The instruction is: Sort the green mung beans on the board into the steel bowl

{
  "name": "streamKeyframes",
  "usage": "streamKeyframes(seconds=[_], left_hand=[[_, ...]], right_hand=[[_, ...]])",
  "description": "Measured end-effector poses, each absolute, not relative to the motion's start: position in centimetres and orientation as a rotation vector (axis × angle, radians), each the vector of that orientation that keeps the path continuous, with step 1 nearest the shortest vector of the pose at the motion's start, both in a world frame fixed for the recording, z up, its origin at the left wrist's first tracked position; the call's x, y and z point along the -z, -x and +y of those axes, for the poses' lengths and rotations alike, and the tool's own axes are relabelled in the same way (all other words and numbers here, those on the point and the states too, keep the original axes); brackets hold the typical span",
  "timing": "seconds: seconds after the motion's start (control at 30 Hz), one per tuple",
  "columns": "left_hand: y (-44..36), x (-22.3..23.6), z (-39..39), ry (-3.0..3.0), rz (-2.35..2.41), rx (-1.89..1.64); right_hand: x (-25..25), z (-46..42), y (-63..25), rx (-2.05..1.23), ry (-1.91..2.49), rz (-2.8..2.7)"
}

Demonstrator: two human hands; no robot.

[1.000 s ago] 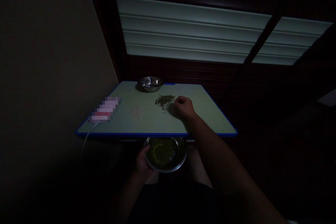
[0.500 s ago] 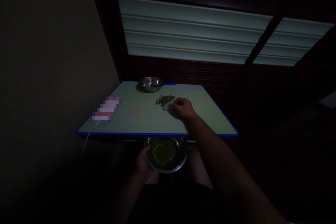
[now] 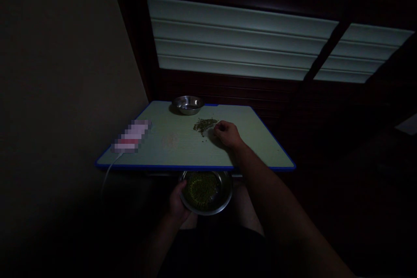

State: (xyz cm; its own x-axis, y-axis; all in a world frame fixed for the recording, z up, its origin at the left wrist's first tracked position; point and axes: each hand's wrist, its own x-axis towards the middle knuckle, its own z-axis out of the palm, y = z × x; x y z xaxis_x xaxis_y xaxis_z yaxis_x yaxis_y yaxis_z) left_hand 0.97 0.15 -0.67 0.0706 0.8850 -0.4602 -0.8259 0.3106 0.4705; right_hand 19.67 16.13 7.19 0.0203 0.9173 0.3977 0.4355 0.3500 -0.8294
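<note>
My left hand [image 3: 178, 203] grips the rim of a metal bowl [image 3: 224, 204], thumb over the edge, just below the table's front side. Many small green beans [image 3: 203, 186], perhaps mung beans, lie in that bowl. On the table my right hand [image 3: 227, 134] is closed, its fingertips pinched together at the right side of a loose pile of small green-brown beans [image 3: 203, 125]. What the pinched fingers hold, if anything, is too small and dark to make out.
A second metal bowl [image 3: 188, 105] stands at the back of the pale table [image 3: 260, 147], which has a blue edge. On the left lies a blurred-out pink device [image 3: 132, 137] with a white cable [image 3: 109, 171]. A wall rises at left, slatted dark-framed panels behind.
</note>
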Motion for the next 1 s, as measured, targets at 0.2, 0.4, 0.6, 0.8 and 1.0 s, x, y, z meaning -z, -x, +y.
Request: streamKeyframes(seconds=[0.2,0.4,0.6,0.8,1.0], left_hand=[[-0.92,0.73,0.12,-0.095,0.791,-1.284],[-0.95,0.62,0.08,-0.073,0.781,-1.276],[-1.03,0.08,-0.03,-0.074,0.800,-1.252],[-0.94,0.57,-0.01,-0.079,0.764,-1.285],[-0.95,0.75,0.01,-0.097,0.751,-1.278]], right_hand=[[-7.16,16.20,-19.79,-0.580,1.255,-1.585],[-7.31,15.96,-19.72,-0.569,1.239,-1.608],[-7.62,15.77,-19.60,-0.589,1.235,-1.574],[-7.58,15.84,-19.62,-0.603,1.223,-1.635],[-7.34,16.04,-19.76,-0.600,1.218,-1.612]])
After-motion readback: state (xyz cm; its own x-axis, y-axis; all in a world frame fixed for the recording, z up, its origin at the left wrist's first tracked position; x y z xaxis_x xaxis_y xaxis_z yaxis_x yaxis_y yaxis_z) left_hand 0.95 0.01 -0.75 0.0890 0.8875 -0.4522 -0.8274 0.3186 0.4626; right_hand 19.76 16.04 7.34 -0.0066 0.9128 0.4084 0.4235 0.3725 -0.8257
